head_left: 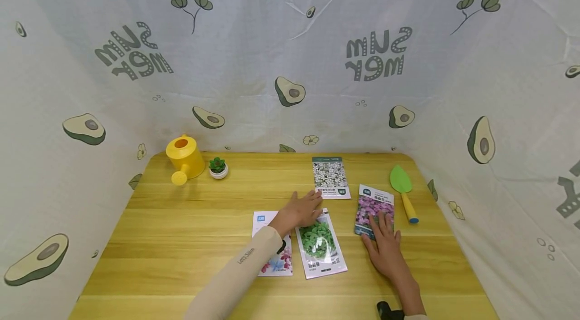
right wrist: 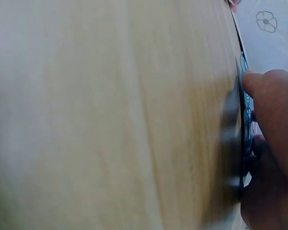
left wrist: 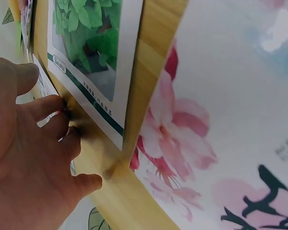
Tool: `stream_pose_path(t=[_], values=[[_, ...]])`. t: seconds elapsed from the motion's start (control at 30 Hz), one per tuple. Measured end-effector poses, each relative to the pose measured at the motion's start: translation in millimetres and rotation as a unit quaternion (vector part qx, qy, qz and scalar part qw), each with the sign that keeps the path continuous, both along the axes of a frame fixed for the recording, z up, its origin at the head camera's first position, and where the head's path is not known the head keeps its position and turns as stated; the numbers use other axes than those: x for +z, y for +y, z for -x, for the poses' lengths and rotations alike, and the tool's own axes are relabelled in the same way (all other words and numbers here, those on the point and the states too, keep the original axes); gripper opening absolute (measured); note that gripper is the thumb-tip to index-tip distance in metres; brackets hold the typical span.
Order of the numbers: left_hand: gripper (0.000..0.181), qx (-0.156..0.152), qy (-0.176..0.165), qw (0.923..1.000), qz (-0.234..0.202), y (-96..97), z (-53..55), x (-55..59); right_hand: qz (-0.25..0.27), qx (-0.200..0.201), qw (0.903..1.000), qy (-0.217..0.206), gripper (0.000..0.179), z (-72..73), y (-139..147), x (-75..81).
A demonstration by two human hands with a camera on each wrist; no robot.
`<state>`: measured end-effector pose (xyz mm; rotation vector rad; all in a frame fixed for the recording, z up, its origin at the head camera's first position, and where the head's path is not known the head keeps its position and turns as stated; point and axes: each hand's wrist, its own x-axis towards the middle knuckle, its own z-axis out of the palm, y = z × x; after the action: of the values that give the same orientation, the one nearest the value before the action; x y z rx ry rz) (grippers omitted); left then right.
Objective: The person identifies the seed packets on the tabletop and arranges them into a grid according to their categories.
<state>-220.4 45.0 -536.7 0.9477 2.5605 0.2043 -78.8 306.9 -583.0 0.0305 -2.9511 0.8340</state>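
Observation:
My left hand [head_left: 304, 208] reaches over the top end of a seed packet with green leaves [head_left: 318, 242]. Its fingertips are at the lower left corner of a white-flower seed packet [head_left: 330, 175]; whether they touch it is unclear. Under my left forearm lies a packet with pink and blue flowers [head_left: 276, 264], partly covered. In the left wrist view, my left hand [left wrist: 33, 143] has loosely bent fingers and nothing in its grasp. My right hand [head_left: 385, 249] rests spread fingers on the lower part of a purple-flower seed packet [head_left: 373, 204]. The right wrist view shows the thumb [right wrist: 266, 86] along that packet's edge.
A yellow watering can [head_left: 187, 156] and a small potted succulent [head_left: 218, 167] stand at the back left of the wooden table [head_left: 181, 239]. A green trowel with a yellow handle [head_left: 405, 191] lies at the right. A printed cloth [head_left: 254, 58] hangs behind.

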Motion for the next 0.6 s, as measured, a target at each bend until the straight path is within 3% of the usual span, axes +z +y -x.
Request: stream_pose_path(t=[0.6], values=[[0.055, 0.016, -0.02, 0.9983, -0.053, -31.7, -2.8, -4.6, -0.002, 0.002, 1.0, 0.003, 0.066, -0.3, 0, -0.6]])
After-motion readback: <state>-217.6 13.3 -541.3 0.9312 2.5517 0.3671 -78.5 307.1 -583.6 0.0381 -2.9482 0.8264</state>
